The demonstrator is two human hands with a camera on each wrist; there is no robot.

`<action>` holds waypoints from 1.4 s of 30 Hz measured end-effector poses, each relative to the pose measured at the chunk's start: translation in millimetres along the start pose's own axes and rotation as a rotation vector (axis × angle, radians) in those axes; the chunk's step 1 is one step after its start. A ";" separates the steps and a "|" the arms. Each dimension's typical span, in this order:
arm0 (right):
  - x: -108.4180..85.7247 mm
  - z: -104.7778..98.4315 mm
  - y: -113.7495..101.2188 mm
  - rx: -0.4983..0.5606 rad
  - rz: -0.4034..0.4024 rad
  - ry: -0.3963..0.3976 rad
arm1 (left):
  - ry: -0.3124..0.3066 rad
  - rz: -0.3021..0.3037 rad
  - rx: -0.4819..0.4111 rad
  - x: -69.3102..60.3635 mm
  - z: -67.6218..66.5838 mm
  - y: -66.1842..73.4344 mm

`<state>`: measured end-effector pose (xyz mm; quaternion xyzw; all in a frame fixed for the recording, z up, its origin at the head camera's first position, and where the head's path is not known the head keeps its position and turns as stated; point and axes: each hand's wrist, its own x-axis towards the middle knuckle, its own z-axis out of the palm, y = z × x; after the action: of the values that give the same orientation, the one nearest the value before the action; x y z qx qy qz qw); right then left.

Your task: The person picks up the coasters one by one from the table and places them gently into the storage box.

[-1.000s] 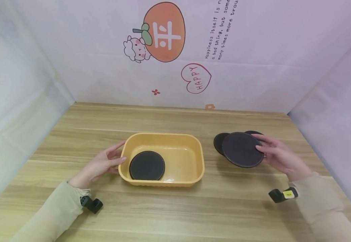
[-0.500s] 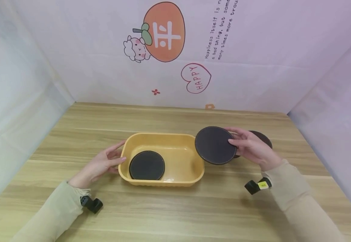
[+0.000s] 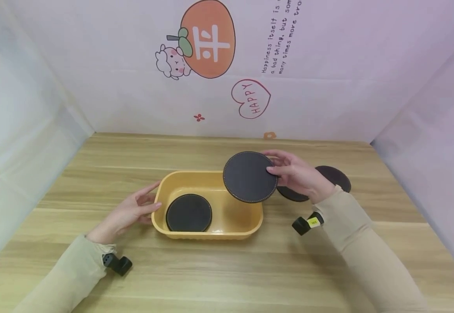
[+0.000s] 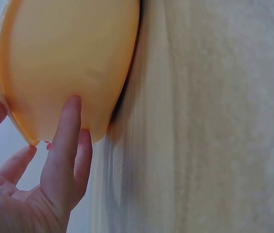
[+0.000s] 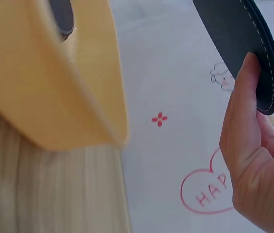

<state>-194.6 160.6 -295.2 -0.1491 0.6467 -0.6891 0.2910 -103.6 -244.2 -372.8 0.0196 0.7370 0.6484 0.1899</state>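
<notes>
The right hand (image 3: 299,174) pinches the held disc (image 3: 249,177) by one edge above the tub's (image 3: 207,236) far right corner; the left fingers (image 3: 151,208) grip its left end. That one-sided hold could let the disc swivel, and lowering it too early might clip the rim or overlap the inner disc (image 3: 189,213).

In the head view, the raised black coaster (image 3: 248,178) covers the far right corner of the yellow bin (image 3: 207,236), and the right hand (image 3: 295,174) hides part of the flat coaster (image 3: 292,194). Writing on the label (image 3: 313,222) is too small to read. The right wrist view cuts the raised black coaster at its top edge.
</notes>
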 end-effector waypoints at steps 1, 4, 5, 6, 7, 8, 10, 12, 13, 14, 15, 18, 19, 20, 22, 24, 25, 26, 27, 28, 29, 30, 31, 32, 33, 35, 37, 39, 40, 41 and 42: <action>3.9 2.4 -2.3 -0.007 0.001 -0.001 | -0.001 0.003 0.000 0.6 0.0 0.3; 15.6 10.7 -7.9 -0.025 0.001 -0.009 | -0.001 0.008 -0.001 1.7 -0.6 -0.1; 19.4 14.1 -9.3 -0.027 -0.001 -0.014 | 0.000 0.010 -0.001 1.8 -0.8 -0.4; 23.0 18.0 -10.6 -0.029 -0.004 -0.020 | -0.001 0.013 -0.002 1.9 -0.9 -0.9; 26.6 21.8 -11.4 -0.031 -0.007 -0.027 | 0.000 0.014 0.000 1.8 -1.1 -1.3; 30.2 26.0 -12.1 -0.029 -0.009 -0.034 | 0.000 0.014 0.000 1.6 -1.1 -1.7; 36.8 33.8 -12.9 -0.024 -0.009 -0.054 | -0.001 0.015 0.002 1.4 -0.9 -1.7; 42.9 41.8 -14.3 -0.024 -0.008 -0.068 | -0.002 0.015 0.002 1.5 -0.6 -1.0; 45.8 45.5 -14.3 -0.025 -0.006 -0.072 | -0.004 0.016 0.003 1.4 -0.4 -0.6; 48.7 49.1 -14.5 -0.027 -0.004 -0.077 | -0.008 0.018 0.003 1.6 -0.2 -0.1; 51.7 52.4 -14.6 -0.029 -0.003 -0.081 | -0.010 0.021 0.004 1.7 -0.2 0.2; 61.7 62.0 -14.1 -0.035 0.003 -0.089 | -0.010 0.026 0.011 2.3 -0.5 1.4; 64.7 65.1 -13.3 -0.033 0.007 -0.093 | -0.010 0.026 0.014 2.5 -0.6 1.7; 67.5 68.0 -12.4 -0.033 0.011 -0.097 | -0.007 0.022 0.015 2.9 -0.8 1.7; 73.5 72.9 -9.1 -0.032 0.019 -0.104 | -0.002 0.012 0.018 3.2 -1.2 1.4; 78.5 77.3 -5.2 -0.029 0.028 -0.106 | -0.001 0.004 0.022 3.1 -1.4 1.3; 80.7 79.5 -3.1 -0.028 0.033 -0.106 | 0.001 -0.004 0.021 3.1 -1.5 0.8; 83.1 81.4 -0.9 -0.028 0.039 -0.104 | 0.001 -0.007 0.022 2.9 -1.6 0.6; 85.5 83.1 1.4 -0.031 0.043 -0.102 | 0.001 -0.010 0.022 2.7 -1.6 0.3; 87.7 85.2 3.3 -0.030 0.046 -0.099 | 0.001 -0.010 0.023 2.4 -1.8 0.4; 89.7 87.2 5.2 -0.031 0.050 -0.099 | 0.000 -0.009 0.022 2.1 -1.9 0.5; 91.7 89.1 7.1 -0.033 0.056 -0.097 | -0.001 -0.007 0.021 2.0 -2.0 0.2; 93.5 90.8 9.1 -0.034 0.064 -0.096 | -0.001 -0.004 0.020 1.8 -2.2 0.1; 95.1 92.4 11.2 -0.038 0.072 -0.096 | -0.001 -0.003 0.020 1.6 -2.3 -0.2; 96.8 93.7 13.7 -0.040 0.083 -0.097 | -0.002 -0.002 0.019 1.4 -2.4 -0.6; 99.3 96.3 18.3 -0.048 0.107 -0.102 | -0.003 0.000 0.018 1.1 -2.5 -1.6; 101.1 98.3 22.5 -0.063 0.126 -0.113 | -0.003 0.001 0.016 1.2 -2.7 -2.6; 103.3 99.5 27.0 -0.076 0.143 -0.128 | -0.005 0.003 0.011 1.6 -2.7 -3.1; 104.1 100.3 29.0 -0.088 0.150 -0.134 | -0.005 0.004 0.010 1.7 -2.7 -3.2; 105.1 100.8 31.0 -0.099 0.161 -0.140 | -0.006 0.004 0.010 1.8 -2.6 -3.1; 105.9 101.1 33.2 -0.109 0.172 -0.147 | -0.006 0.005 0.010 2.0 -2.5 -3.0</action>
<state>-212.1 16.5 -333.8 -0.1587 0.6704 -0.6126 0.3873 -105.5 -246.5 -376.0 0.0244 0.7396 0.6451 0.1904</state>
